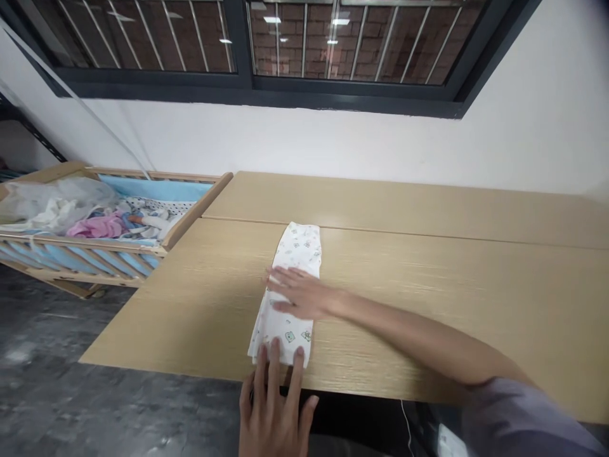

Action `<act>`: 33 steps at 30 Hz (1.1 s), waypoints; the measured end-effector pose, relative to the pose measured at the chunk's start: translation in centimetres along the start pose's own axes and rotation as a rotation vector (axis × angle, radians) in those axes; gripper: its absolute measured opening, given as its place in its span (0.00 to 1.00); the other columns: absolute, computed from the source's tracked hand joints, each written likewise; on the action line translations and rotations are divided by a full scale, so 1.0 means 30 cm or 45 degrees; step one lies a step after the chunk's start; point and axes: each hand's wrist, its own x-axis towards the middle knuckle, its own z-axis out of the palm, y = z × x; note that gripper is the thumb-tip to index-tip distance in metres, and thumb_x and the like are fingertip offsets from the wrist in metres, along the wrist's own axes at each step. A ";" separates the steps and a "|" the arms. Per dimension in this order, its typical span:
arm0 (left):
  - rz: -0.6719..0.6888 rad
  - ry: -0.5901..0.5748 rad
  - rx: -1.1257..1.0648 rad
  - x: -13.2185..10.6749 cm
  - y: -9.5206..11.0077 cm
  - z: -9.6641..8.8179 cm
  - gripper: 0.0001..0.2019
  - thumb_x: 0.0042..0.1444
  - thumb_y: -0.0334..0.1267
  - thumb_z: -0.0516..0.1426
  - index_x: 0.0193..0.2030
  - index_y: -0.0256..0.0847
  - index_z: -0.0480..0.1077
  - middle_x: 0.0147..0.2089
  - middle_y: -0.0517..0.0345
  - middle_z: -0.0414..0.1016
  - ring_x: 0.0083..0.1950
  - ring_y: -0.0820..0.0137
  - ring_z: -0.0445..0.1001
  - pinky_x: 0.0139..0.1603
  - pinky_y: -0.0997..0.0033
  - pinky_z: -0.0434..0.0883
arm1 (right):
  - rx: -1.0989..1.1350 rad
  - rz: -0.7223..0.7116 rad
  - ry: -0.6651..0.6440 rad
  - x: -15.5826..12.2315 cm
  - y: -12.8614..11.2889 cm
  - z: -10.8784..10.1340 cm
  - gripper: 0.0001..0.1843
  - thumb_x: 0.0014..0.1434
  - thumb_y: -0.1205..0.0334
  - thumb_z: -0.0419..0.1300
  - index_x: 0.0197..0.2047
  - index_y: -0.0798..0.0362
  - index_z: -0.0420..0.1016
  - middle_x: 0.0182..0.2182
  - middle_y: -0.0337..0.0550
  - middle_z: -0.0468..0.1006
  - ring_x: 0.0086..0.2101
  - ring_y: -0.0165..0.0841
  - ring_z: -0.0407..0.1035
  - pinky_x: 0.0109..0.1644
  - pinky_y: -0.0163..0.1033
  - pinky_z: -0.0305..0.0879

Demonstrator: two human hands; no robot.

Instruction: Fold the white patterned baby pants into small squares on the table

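A white cloth with small green and brown prints [297, 251] lies folded into a long narrow strip on the wooden table [404, 298]. My right hand [302, 292] rests flat across its middle, fingers stretched to the left and slightly blurred. At the near end, by the table's front edge, my left hand [276, 400] has its fingers spread, with the fingertips on the cloth's lower border. What kind of cloth item it is, the folds do not show. Neither hand grips it.
To the left stands a wooden crib [195, 209] with blue lining, holding a pink cloth [98, 225], other crumpled fabrics and a clear plastic bag [71, 193]. Behind the table is a white wall [190, 139] under a dark-framed window [352, 95]. A white cord [406, 422] hangs below the front edge.
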 end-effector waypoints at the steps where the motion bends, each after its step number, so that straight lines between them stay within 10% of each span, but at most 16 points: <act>1: -0.005 -0.001 -0.013 0.001 -0.001 -0.002 0.32 0.61 0.44 0.57 0.72 0.48 0.58 0.71 0.40 0.63 0.69 0.48 0.66 0.58 0.51 0.65 | -0.045 0.082 0.001 0.031 0.055 -0.023 0.40 0.70 0.35 0.42 0.77 0.45 0.42 0.75 0.45 0.35 0.73 0.43 0.31 0.75 0.56 0.30; 7: -0.011 0.041 -0.057 -0.002 -0.008 0.007 0.33 0.62 0.54 0.57 0.73 0.50 0.58 0.69 0.41 0.66 0.66 0.49 0.69 0.58 0.53 0.62 | -0.284 0.406 0.062 0.191 0.339 -0.157 0.44 0.69 0.34 0.33 0.77 0.53 0.39 0.75 0.45 0.34 0.73 0.42 0.30 0.75 0.52 0.28; 13: -0.001 0.036 -0.019 0.002 -0.008 -0.004 0.28 0.63 0.42 0.57 0.70 0.47 0.62 0.69 0.41 0.66 0.66 0.49 0.68 0.58 0.51 0.62 | -0.328 0.379 0.155 0.214 0.393 -0.171 0.40 0.71 0.40 0.33 0.77 0.56 0.43 0.75 0.48 0.41 0.73 0.43 0.33 0.75 0.55 0.30; 19: 0.075 0.018 -0.340 0.077 -0.178 -0.026 0.17 0.66 0.39 0.56 0.61 0.47 0.69 0.58 0.53 0.78 0.54 0.62 0.75 0.54 0.59 0.63 | -0.291 0.160 0.401 0.044 0.116 -0.167 0.32 0.73 0.46 0.43 0.70 0.57 0.60 0.68 0.59 0.61 0.67 0.49 0.53 0.69 0.60 0.51; 25: 0.350 -0.078 -0.572 0.115 -0.311 -0.011 0.16 0.65 0.39 0.59 0.59 0.45 0.70 0.58 0.52 0.76 0.58 0.62 0.72 0.57 0.62 0.63 | -0.200 -0.229 0.091 -0.263 -0.237 -0.059 0.21 0.72 0.51 0.50 0.56 0.55 0.74 0.47 0.50 0.79 0.48 0.38 0.72 0.55 0.45 0.68; 28: 0.425 0.013 -0.583 0.106 -0.300 -0.022 0.14 0.67 0.42 0.57 0.57 0.44 0.72 0.52 0.54 0.79 0.51 0.65 0.74 0.54 0.64 0.63 | -0.367 -0.276 0.221 -0.370 -0.304 0.046 0.30 0.68 0.44 0.55 0.61 0.59 0.70 0.53 0.55 0.77 0.54 0.43 0.69 0.59 0.48 0.66; 33: 0.710 -0.017 -0.647 0.096 -0.271 -0.089 0.20 0.73 0.31 0.41 0.55 0.41 0.73 0.46 0.55 0.80 0.41 0.71 0.74 0.49 0.69 0.67 | -0.592 -0.292 0.595 -0.467 -0.351 0.170 0.15 0.65 0.70 0.57 0.54 0.60 0.75 0.48 0.51 0.81 0.46 0.40 0.74 0.60 0.48 0.67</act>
